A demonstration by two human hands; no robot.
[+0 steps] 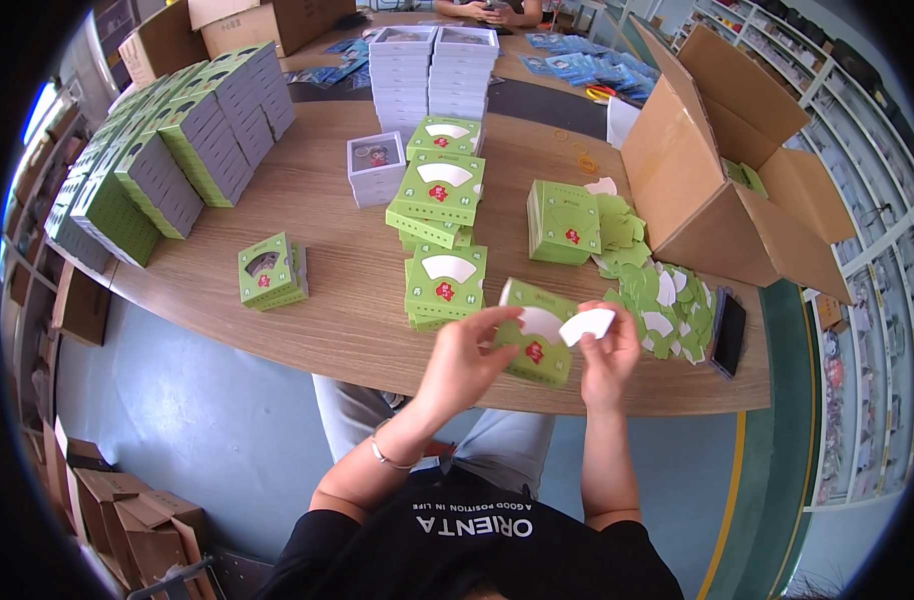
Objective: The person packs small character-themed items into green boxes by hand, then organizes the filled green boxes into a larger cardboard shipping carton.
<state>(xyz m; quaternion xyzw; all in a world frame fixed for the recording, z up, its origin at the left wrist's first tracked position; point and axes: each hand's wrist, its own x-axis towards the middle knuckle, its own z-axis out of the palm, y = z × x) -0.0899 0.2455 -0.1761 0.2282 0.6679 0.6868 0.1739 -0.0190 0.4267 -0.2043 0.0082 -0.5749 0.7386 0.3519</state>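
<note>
Near the front edge of the table, my left hand (464,362) grips a green cardboard sleeve (549,372) by its left side. The sleeve is tilted and has a fan-shaped window and a red flower mark. In my right hand (609,362), a white fan-shaped paper cutout (583,326) is pinched between thumb and fingers, just over the sleeve's right edge. To the left of the sleeve stands a stack of green sleeves (446,292), with another stack (439,195) behind it. Loose green and white cutouts (667,310) lie heaped to the right of my right hand.
A green stack (557,225) stands by the open carton (677,160). White boxes (402,75) rise at the back, one lower stack (375,170) before them. Green-sleeved boxes (202,130) fill the left; a small pair (273,272) sits nearer. A dark phone-like slab (727,332) lies right.
</note>
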